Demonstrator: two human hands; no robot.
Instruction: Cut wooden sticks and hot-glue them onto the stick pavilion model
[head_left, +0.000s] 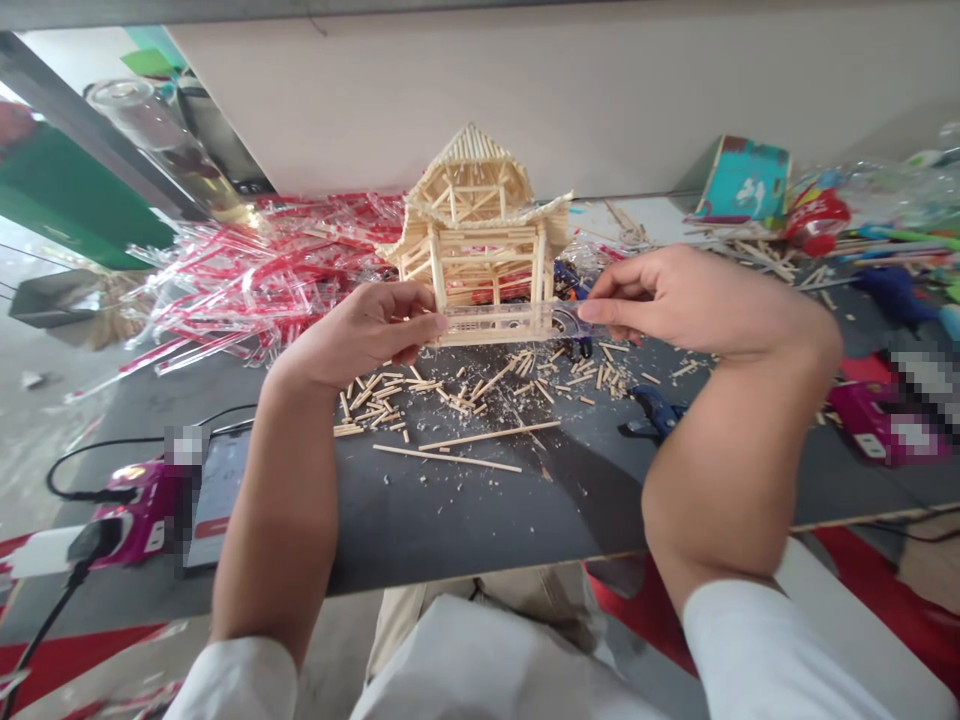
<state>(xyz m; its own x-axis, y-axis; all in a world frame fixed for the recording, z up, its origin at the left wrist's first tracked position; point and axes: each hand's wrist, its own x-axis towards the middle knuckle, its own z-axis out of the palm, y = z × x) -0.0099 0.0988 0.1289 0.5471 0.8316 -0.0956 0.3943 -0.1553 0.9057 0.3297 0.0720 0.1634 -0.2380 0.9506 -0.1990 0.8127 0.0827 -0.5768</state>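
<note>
My left hand (367,335) and my right hand (694,300) pinch the two ends of a clear plastic ruler (517,318). Held level, the ruler crosses in front of the lower part of a pavilion model (487,235) built from thin wooden sticks. The model has a pointed upper roof and a wider lower roof with upturned corners. Whether the ruler touches the model I cannot tell. Both hands have thumb and fingers closed on the ruler. Short cut stick pieces (379,398) lie below the hands, with a few longer sticks (487,436) nearer me.
Red-and-clear plastic wrappers (285,270) heap up at the left. A tablet (217,495) and a magenta power strip (139,510) sit at the near left. Blue-handled cutters (656,408) lie by my right forearm. A blue glue gun (896,292) rests at the far right.
</note>
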